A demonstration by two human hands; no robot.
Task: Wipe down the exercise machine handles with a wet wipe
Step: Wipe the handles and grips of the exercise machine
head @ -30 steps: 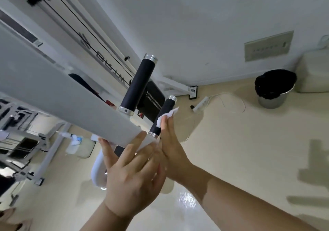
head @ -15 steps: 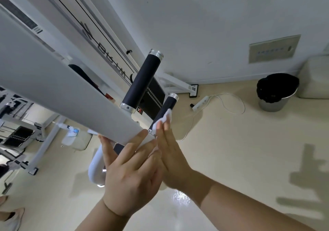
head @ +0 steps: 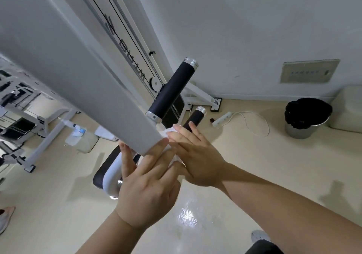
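Note:
Two black handles with silver end caps stick out from the white machine arm [head: 82, 81]: a long upper handle [head: 172, 89] and a shorter lower handle [head: 193, 117]. My right hand [head: 195, 155] lies over the base of the lower handle with straight fingers, pressing a white wet wipe [head: 170, 131] against it; most of the wipe is hidden under the fingers. My left hand [head: 147, 183] holds the end of the white arm, fingers spread up its side and thumb on the underside.
A black-lined metal bin [head: 305, 118] stands by the wall at right, next to a white cushion [head: 350, 110]. A power strip [head: 223, 119] with its cord lies on the beige floor. Other white gym frames [head: 33, 128] stand at left.
My right hand has slid the wipe down the lower handle from near its tip to its base. The left hand keeps its hold on the arm. The view tilted downward.

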